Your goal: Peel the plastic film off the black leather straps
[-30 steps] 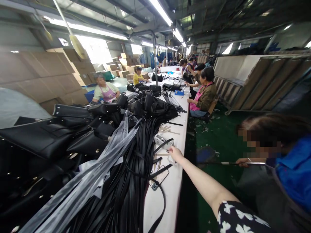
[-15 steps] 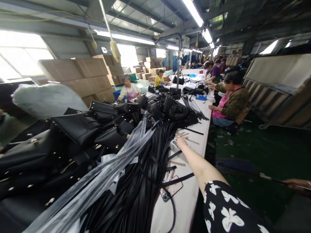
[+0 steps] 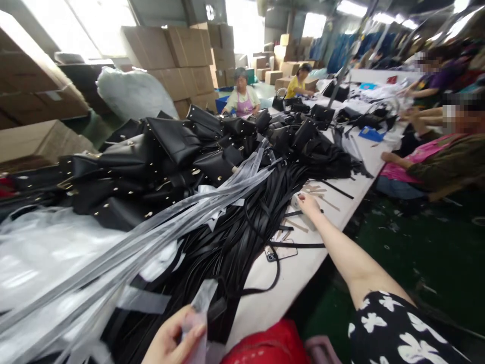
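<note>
My left hand (image 3: 174, 336), low in the view, pinches a translucent plastic strip (image 3: 204, 296) between thumb and fingers. A short black strap end (image 3: 216, 308) lies right beside it. My right hand (image 3: 309, 206) is stretched out over the white table, fingers closed at a small whitish object (image 3: 295, 200). What sits between those fingertips is too small to make out. Between the hands spreads a thick bundle of long black straps (image 3: 227, 237). Long translucent plastic strips (image 3: 151, 217) lie across it.
Black bags with metal studs (image 3: 174, 139) are heaped on the left. Brown strips (image 3: 318, 191) and a phone (image 3: 271, 254) lie on the white table (image 3: 261, 283). A red item (image 3: 269, 346) is at the bottom edge. A co-worker in a pink apron (image 3: 428, 159) sits at right.
The view has swung left and down. My left hand has come into view with a plastic strip in it. My right hand stays by the small whitish object.
</note>
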Demonstrator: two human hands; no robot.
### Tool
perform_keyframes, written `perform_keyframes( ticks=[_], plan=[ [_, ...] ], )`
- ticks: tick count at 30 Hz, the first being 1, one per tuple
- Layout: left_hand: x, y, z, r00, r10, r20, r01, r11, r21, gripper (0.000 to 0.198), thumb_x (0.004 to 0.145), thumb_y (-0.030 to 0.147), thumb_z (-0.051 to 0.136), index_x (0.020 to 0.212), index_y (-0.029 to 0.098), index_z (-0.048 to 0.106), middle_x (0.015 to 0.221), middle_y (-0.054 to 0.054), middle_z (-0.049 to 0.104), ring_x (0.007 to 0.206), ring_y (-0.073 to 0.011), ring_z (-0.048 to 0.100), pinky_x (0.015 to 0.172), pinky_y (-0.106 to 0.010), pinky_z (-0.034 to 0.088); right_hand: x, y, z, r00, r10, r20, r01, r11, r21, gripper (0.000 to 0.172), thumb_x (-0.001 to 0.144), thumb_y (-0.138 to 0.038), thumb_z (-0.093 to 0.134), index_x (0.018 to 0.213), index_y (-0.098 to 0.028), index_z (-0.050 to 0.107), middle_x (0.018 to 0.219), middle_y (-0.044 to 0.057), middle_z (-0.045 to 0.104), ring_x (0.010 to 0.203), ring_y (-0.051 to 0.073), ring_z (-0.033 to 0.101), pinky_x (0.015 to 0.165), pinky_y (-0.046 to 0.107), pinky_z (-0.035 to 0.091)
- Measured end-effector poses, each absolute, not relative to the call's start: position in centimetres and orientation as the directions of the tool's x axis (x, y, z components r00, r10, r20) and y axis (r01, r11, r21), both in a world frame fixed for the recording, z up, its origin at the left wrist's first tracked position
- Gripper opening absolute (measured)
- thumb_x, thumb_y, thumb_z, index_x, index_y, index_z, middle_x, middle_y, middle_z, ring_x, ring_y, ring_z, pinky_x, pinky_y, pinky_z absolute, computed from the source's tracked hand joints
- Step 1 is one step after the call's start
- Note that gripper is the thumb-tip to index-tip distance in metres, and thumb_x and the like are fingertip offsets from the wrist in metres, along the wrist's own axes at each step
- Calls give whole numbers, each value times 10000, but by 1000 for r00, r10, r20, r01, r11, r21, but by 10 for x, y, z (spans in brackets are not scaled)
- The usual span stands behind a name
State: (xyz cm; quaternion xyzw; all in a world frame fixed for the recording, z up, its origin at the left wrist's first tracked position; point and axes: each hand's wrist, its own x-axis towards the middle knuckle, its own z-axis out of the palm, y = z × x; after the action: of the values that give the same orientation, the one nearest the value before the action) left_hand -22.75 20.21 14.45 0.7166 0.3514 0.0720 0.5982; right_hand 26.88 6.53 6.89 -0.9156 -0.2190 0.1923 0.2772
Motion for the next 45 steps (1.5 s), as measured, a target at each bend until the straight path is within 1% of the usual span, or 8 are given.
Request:
perform_keyframes(
  ticks=[6,10,13,17,21,28,36,45],
  plan=[
    [-227,199,152,805,561,-191,357,-202,912,357,880,445,593,656,185,495,655,6,474,633,-148,437,605,-245,366,111,80,81,154,848,-507,175,-528,-831,568,905,-599,484,844,-102,753,869,148,736,757,204,685,740,331,541],
    [-230,192,163,830,540,-139,318,-253,914,319,903,391,575,675,178,509,678,5,477,651,-145,438,625,-249,359,2,89,90,-438,860,-260,-223,-384,-896,563,782,-651,634,997,-143,742,1035,131,727,947,233,673,896,374,493],
    [-238,190,166,822,556,-123,288,-220,932,321,901,395,576,678,177,505,683,9,469,653,-144,427,623,-250,357,-50,104,94,-346,934,-84,-593,-288,-752,690,629,-687,750,1082,-169,706,1087,108,708,1031,236,641,978,366,438],
    [-250,186,163,833,533,-151,272,-156,950,319,875,415,614,689,169,531,676,10,490,649,-142,428,633,-252,364,-83,121,108,-120,990,-76,-822,-142,-551,636,746,-661,663,1158,-178,676,1194,119,664,1125,245,597,1036,391,397],
    [-263,184,157,828,530,-184,274,-95,957,293,832,416,668,704,159,610,685,-5,568,666,-158,490,666,-263,407,-95,127,121,101,986,-131,-635,-37,-772,351,815,-491,680,918,-159,734,1015,92,707,930,211,636,877,346,475],
    [-290,190,150,890,434,-142,207,-107,972,253,805,392,702,702,161,699,760,-41,680,722,-187,583,699,-270,452,-121,109,127,243,964,-110,-228,-54,-972,462,867,-581,585,994,-167,745,964,77,714,875,202,637,826,346,481],
    [-302,193,135,830,540,-136,131,48,990,259,742,404,753,682,155,710,725,-42,680,698,-191,570,694,-278,458,-142,91,116,400,891,-216,-366,-61,-929,563,857,-633,563,1163,-174,677,1071,101,702,959,205,635,910,384,445],
    [-335,226,155,750,643,-154,-69,307,949,359,681,478,822,679,162,653,660,-2,608,626,-140,530,620,-222,447,-194,83,111,295,903,-312,-410,-175,-895,542,794,-652,622,935,-143,746,910,89,718,798,169,622,760,301,437]
  ],
)
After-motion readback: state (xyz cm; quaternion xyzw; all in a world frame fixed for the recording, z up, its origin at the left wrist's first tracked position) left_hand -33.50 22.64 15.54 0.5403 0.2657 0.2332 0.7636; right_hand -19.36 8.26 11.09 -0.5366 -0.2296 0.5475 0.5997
